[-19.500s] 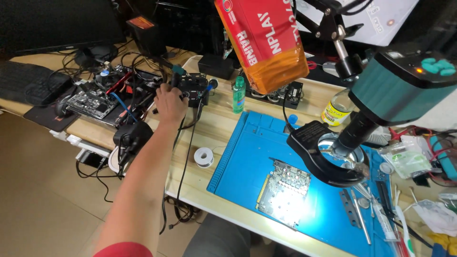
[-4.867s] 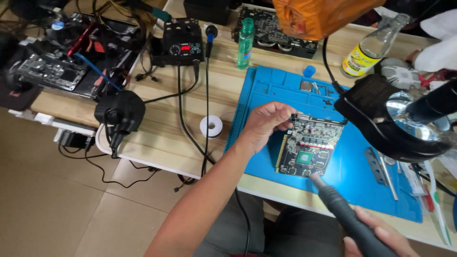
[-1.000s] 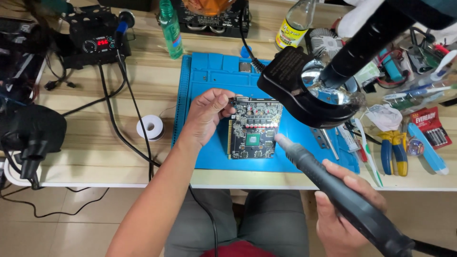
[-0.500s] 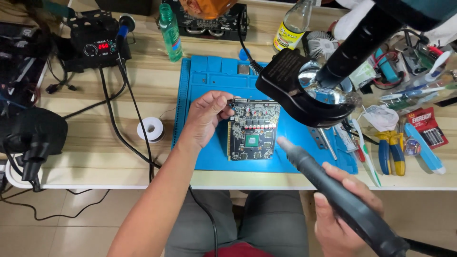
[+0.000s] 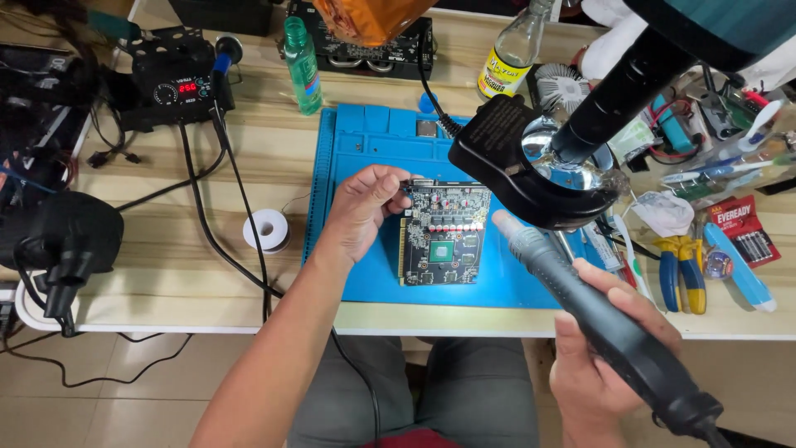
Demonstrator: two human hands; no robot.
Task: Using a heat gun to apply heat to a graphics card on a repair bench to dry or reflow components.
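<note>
One view only, worn on the head; it looks steeply down over the bench edge at close range; the mat (image 5: pixel 373 141) fills the centre; the board (image 5: pixel 441 241) sits just below centre; the left hand (image 5: pixel 361 211) enters from 7 o'clock, the right hand (image 5: pixel 601 348) from 5 o'clock; the person's lap shows at 6 o'clock.

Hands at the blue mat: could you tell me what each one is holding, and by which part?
The left hand pinches the circuit board by its upper left edge. The right hand wraps the hot-air tool around its handle.
</note>
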